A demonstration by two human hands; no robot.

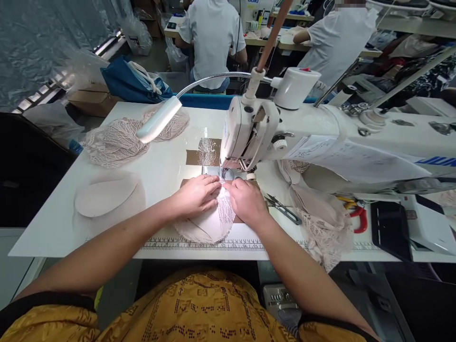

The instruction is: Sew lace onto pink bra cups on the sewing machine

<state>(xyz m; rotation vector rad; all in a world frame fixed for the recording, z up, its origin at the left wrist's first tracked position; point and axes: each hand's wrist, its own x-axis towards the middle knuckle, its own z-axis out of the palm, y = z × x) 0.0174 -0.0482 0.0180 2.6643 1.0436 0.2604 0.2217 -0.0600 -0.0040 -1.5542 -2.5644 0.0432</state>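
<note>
A pale padded cup with a lace overlay [213,223] lies on the white table under the needle of the sewing machine [249,133]. My left hand [195,194] lies flat on the left part of the piece, fingers stretched toward the needle. My right hand [247,202] presses the lace on the right part, fingers curled down onto it. The fingertips of both hands nearly meet just in front of the presser foot.
A stack of foam cups [105,197] and a pile of lace pieces [121,137] sit at the left. Thread snips [283,209], red-handled scissors [358,216], more lace [324,228] and a black device [390,228] lie at the right. A gooseneck lamp [158,121] hangs over the table. Two people sit at the back.
</note>
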